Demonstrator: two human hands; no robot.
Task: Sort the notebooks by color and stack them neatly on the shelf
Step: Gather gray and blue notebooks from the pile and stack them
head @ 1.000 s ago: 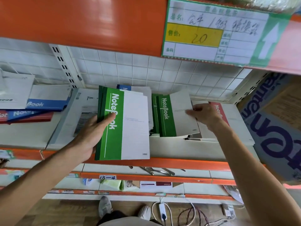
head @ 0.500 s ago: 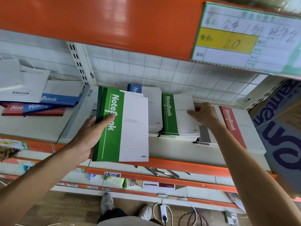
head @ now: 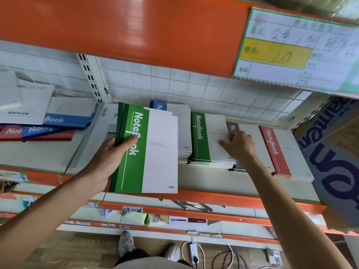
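My left hand (head: 108, 162) grips a small bundle of green notebooks (head: 153, 152) by the spine side, thumb on the top cover, held above the shelf's front edge. To their right a green notebook (head: 206, 138) lies flat on top of a stack on the shelf (head: 204, 183). My right hand (head: 238, 145) rests on that stack's right edge, fingers bent over the cover. Behind lies a blue-spined stack (head: 158, 105). A grey notebook (head: 232, 126) and a red notebook (head: 274, 148) lie further right.
Blue and red notebooks (head: 48, 127) lie in a loose pile at the left under white paper packs (head: 25, 101). A blue printed cardboard box (head: 334, 162) stands at the right. An orange upper shelf (head: 136, 26) with a price label (head: 291, 51) hangs overhead. Lower shelves hold small items.
The green notebook under my right hand has come down flat onto the stack, and that hand now rests lower on its right edge. My left hand's bundle has stayed put.
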